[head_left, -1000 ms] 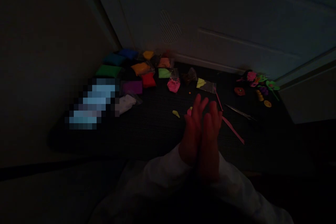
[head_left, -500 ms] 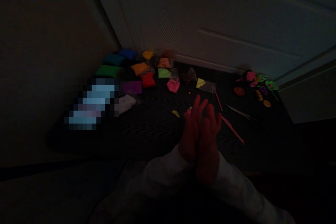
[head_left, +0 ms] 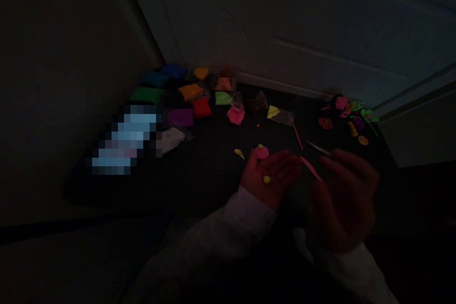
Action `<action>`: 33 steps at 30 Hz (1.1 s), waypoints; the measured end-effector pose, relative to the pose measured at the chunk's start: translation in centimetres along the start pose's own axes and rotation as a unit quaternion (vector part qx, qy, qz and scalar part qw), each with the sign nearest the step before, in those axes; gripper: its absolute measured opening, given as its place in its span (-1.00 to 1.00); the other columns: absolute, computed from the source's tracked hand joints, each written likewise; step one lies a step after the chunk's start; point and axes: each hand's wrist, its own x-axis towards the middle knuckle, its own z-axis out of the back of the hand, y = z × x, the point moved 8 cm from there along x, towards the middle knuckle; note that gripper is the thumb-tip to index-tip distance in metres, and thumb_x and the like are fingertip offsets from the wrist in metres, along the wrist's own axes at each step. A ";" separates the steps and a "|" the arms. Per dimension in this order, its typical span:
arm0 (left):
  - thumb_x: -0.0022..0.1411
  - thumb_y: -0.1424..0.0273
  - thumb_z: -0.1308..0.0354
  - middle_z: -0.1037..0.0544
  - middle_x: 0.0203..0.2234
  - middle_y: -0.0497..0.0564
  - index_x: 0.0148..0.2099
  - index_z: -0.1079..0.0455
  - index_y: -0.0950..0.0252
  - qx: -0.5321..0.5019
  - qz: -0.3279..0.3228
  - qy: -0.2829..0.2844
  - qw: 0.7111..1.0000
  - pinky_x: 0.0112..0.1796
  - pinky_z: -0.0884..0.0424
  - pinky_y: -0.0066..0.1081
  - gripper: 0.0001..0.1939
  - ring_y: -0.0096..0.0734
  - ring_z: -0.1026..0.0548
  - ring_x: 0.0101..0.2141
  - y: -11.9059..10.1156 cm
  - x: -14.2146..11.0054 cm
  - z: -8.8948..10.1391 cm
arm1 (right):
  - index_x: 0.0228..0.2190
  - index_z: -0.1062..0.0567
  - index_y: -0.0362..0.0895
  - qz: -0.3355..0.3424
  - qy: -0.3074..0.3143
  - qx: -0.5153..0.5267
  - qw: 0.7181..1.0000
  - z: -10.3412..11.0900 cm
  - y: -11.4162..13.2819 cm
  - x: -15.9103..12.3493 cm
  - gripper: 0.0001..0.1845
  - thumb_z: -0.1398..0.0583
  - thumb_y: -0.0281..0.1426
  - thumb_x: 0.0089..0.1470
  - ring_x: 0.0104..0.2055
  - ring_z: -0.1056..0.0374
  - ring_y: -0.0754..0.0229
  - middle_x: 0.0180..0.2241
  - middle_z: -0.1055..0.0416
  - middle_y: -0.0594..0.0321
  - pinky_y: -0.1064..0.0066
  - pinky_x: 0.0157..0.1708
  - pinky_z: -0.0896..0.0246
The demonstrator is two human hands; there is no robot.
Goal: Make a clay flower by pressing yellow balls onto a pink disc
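Note:
My left hand (head_left: 272,178) lies palm up and open, fingers stretched out. A small yellow ball (head_left: 267,179), looking like modelling clay, rests on its palm. Just beyond the fingers is a round pink clay piece (head_left: 262,153) with a little yellow ball (head_left: 260,146) on top. Left of that lies a yellow teardrop-shaped clay piece (head_left: 239,153). To the right, my right hand (head_left: 344,199) is raised with its fingers apart and slightly curled, holding nothing. It partly covers scissors (head_left: 317,147) and stands near a pink flat tool (head_left: 309,167).
Several bags of coloured clay, among them a purple bag (head_left: 180,117) and a pink bag (head_left: 235,114), line the back of the dark table (head_left: 199,166). A blurred bright screen (head_left: 128,140) is at left. A thin pink stick (head_left: 297,133) and clay flowers (head_left: 341,103) lie right.
My hands were pressed together and have parted. The right hand moved right; the left turned palm up, showing the yellow ball. The pink piece is now uncovered.

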 end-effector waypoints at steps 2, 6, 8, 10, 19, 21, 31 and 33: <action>0.20 0.07 0.34 -0.53 -0.48 0.17 -0.39 -0.42 0.49 0.011 -0.016 -0.003 1.000 -0.25 -0.38 -0.35 -0.34 -0.31 -0.51 -0.37 -0.5 0.0 -0.1 | -0.13 -0.31 -0.01 -0.013 -0.006 -0.015 1.000 -0.1 -0.8 -0.7 -0.59 -0.15 -0.48 -0.09 -0.11 -0.18 0.08 -0.18 -0.21 0.15 0.11 -0.14 -0.11; 0.17 0.02 0.34 -0.54 -0.48 0.16 -0.41 -0.43 0.46 0.042 -0.025 -0.015 0.999 -0.25 -0.36 -0.39 -0.31 -0.33 -0.51 -0.36 -0.9 -0.1 0.0 | -0.25 -0.39 -0.02 0.016 0.048 -0.059 0.997 -2.3 -0.4 -1.3 -0.68 -0.23 -0.42 -0.15 -0.29 -0.22 0.19 -0.38 -0.29 0.23 0.17 -0.26 -0.06; 0.16 0.00 0.37 -0.54 -0.47 0.15 -0.40 -0.44 0.45 0.063 -0.022 -0.014 0.998 -0.24 -0.35 -0.39 -0.29 -0.34 -0.50 -0.35 -0.8 -0.2 0.0 | -0.25 -0.41 0.01 0.022 0.067 -0.073 0.995 -3.0 -0.2 -1.2 -0.70 -0.22 -0.37 -0.14 -0.30 -0.22 0.19 -0.40 -0.31 0.24 0.17 -0.26 -0.02; 0.17 0.01 0.41 -0.53 -0.45 0.15 -0.39 -0.44 0.44 0.087 -0.025 -0.011 0.996 -0.23 -0.33 -0.38 -0.27 -0.35 -0.49 -0.36 -0.8 -0.3 -0.1 | -0.25 -0.43 0.03 0.017 0.090 -0.078 0.993 -3.6 -0.2 -1.0 -0.71 -0.21 -0.33 -0.12 -0.29 -0.23 0.19 -0.38 -0.34 0.24 0.16 -0.25 0.01; 0.15 -0.01 0.39 -0.52 -0.35 0.11 -0.32 -0.43 0.39 0.186 -0.091 -0.035 0.978 -0.09 -0.25 -0.38 -0.30 -0.42 -0.45 -0.28 -2.2 0.0 -0.1 | -0.35 -0.47 0.00 -0.020 0.140 -0.005 0.990 -4.8 -1.1 -0.4 -0.83 -0.18 -0.32 -0.09 -0.26 -0.28 0.22 -0.36 -0.42 0.30 0.20 -0.19 0.01; 0.15 0.04 0.24 -0.51 -0.32 0.06 -0.28 -0.41 0.34 0.244 -0.165 -0.039 0.955 -0.08 -0.26 -0.38 -0.46 -0.43 -0.44 -0.23 -4.3 -0.3 -0.3 | -0.31 -0.44 -0.04 -0.031 0.147 0.034 0.988 -4.6 -1.8 0.1 -0.80 -0.17 -0.36 -0.07 -0.24 -0.30 0.25 -0.33 -0.43 0.30 0.26 -0.17 -0.05; 0.08 0.35 -0.04 -0.49 -0.22 0.03 -0.16 -0.38 0.30 0.844 -0.378 -0.080 0.372 -0.09 -0.29 -0.29 -0.73 -0.37 -0.40 -0.16 -10.4 -2.5 -3.8 | -0.26 -0.40 -0.12 -0.102 0.177 0.154 0.967 -8.4 -7.2 3.6 -0.75 -0.13 -0.42 -0.08 -0.33 -0.33 0.29 -0.34 -0.41 0.23 0.37 -0.28 -0.25; 0.09 0.33 -0.03 -0.48 -0.21 0.06 -0.13 -0.37 0.30 0.870 -0.378 -0.070 0.309 -0.09 -0.29 -0.26 -0.71 -0.33 -0.39 -0.14 -9.7 -1.6 -3.5 | -0.25 -0.40 -0.13 -0.126 0.179 0.169 0.961 -9.5 -8.1 3.5 -0.73 -0.13 -0.42 -0.09 -0.35 -0.33 0.30 -0.36 -0.40 0.23 0.37 -0.30 -0.27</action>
